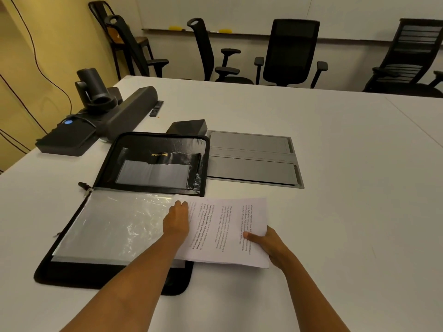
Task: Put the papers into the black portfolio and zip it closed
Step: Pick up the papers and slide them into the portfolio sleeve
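The black portfolio (pixel 60 267) lies open on the white table (pixel 335 164), its lid (pixel 158 140) raised at the back and a silvery clear sleeve (pixel 115 226) covering its near half. A stack of printed papers (pixel 227 231) overlaps the portfolio's right edge. My right hand (pixel 268 245) grips the papers' near right corner, thumb on top. My left hand (pixel 176 221) rests on the papers' left edge where they meet the sleeve; its fingertips are hidden. The zipper pull (pixel 84 185) sticks out at the portfolio's left hinge.
A grey flush cable hatch (pixel 251 159) sits in the table right of the lid. A black box (pixel 189 127), a soundbar (pixel 129 111), a camera (pixel 91 87), a remote (pixel 156 108) and a flat device (pixel 67 137) stand at the back left. Office chairs (pixel 290 51) line the far side.
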A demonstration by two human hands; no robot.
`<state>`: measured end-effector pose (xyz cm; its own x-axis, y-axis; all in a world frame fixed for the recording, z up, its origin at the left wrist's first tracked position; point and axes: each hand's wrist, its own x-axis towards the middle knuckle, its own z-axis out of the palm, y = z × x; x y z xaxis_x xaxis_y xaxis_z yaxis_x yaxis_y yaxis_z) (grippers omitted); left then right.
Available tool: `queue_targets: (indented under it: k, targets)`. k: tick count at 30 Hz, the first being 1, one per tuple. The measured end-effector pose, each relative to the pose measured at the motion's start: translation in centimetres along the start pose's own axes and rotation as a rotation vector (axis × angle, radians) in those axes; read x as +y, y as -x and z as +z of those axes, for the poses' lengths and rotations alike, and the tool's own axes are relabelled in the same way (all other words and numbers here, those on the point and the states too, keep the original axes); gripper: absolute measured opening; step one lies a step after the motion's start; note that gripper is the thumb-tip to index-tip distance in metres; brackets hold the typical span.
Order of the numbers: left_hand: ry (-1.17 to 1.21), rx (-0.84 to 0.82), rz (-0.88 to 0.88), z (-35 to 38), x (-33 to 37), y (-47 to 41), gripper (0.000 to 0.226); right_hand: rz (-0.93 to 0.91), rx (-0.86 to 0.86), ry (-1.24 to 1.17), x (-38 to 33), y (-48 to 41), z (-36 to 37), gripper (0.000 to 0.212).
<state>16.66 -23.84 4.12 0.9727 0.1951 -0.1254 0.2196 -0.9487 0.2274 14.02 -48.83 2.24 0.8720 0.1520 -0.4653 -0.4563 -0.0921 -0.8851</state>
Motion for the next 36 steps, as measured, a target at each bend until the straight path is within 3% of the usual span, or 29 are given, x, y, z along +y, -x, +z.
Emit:
queue_targets:
  k: [9,23,27,36]
  targets:
    - [-0.054,0.04,-0.184,0.2,-2.4,5.6,0.044,-0.045,0.242,-0.001,1.0,1.4,1.0,0.055]
    - [0.152,0.025,-0.28,-0.2,-3.2,9.0,0.023,-0.116,0.299,-0.007,1.9,3.5,2.2,0.062]
    - [0.07,0.045,-0.261,-1.1,-3.5,9.0,0.032,-0.11,0.287,-0.009,2.1,3.6,2.3,0.064]
    - [-0.12,-0.063,-0.24,-1.5,-4.3,9.0,0.025,-0.112,0.294,-0.016,1.7,3.3,2.0,0.062]
